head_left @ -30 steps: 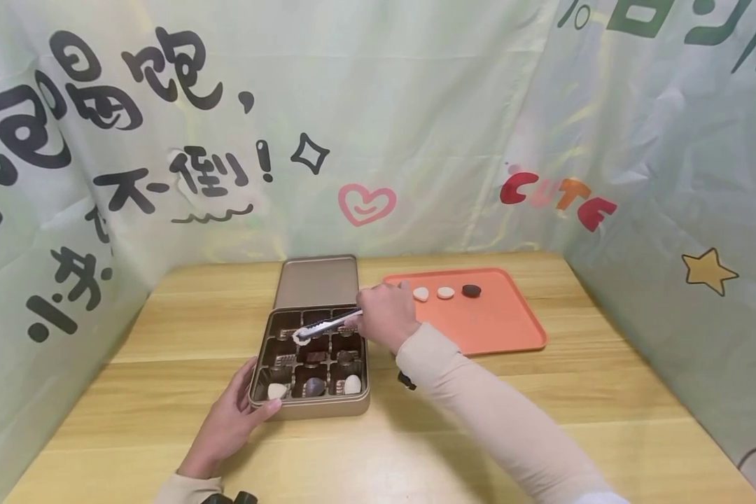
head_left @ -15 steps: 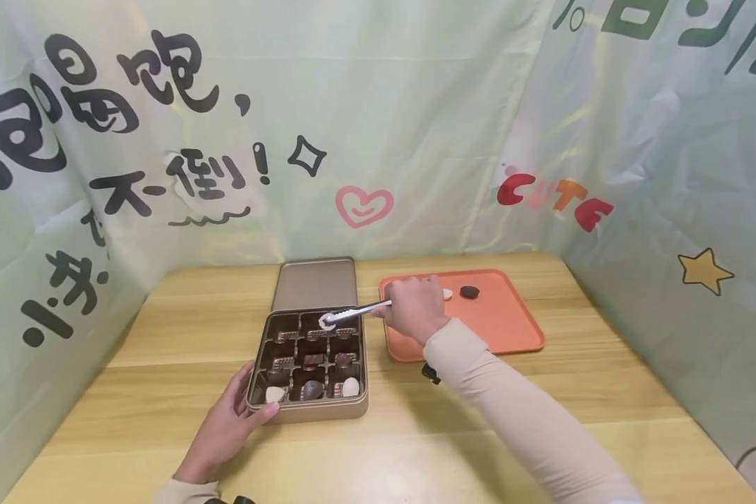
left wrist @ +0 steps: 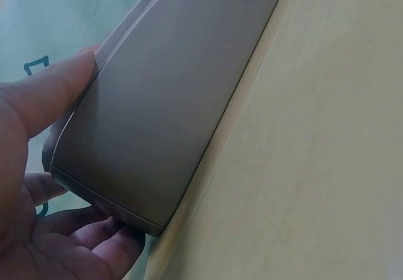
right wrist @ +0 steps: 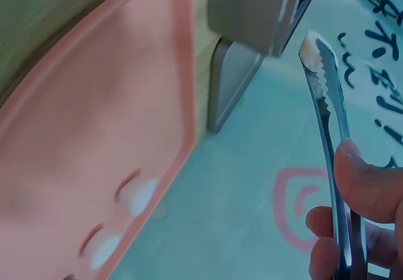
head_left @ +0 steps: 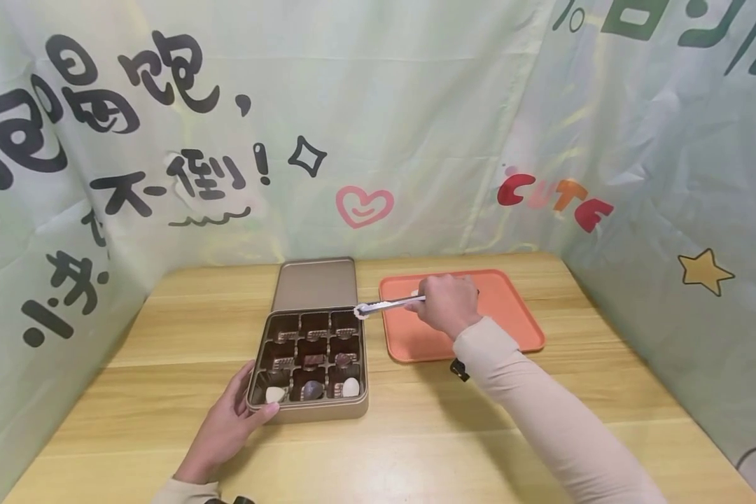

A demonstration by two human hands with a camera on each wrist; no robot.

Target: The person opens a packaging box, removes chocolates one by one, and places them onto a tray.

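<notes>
My left hand (head_left: 234,425) grips the near left corner of a brown tin box (head_left: 318,411). In the left wrist view, the thumb lies on the rim and the other fingers curl round the corner. My right hand (head_left: 449,302) holds metal serrated tongs (right wrist: 335,148), pointing left past the box's right edge. Something pale shows at the tips; I cannot tell whether it is a held piece or the tongs' own end. In the box's front row sit a cream piece (head_left: 275,394), a purplish piece (head_left: 312,390) and a white piece (head_left: 351,387), like chocolates. Darker pieces lie behind.
An orange tray (head_left: 409,343) stands to the right of the box. On it the right wrist view shows two white pieces, one white piece (right wrist: 140,196) being nearer the box. The box's lid (head_left: 315,283) lies behind it. Printed cloth hangs around the wooden table (head_left: 164,329).
My right hand and the tongs have moved right, from above the box's compartments to its right edge, and now cover part of the tray. The left hand keeps its grip on the corner.
</notes>
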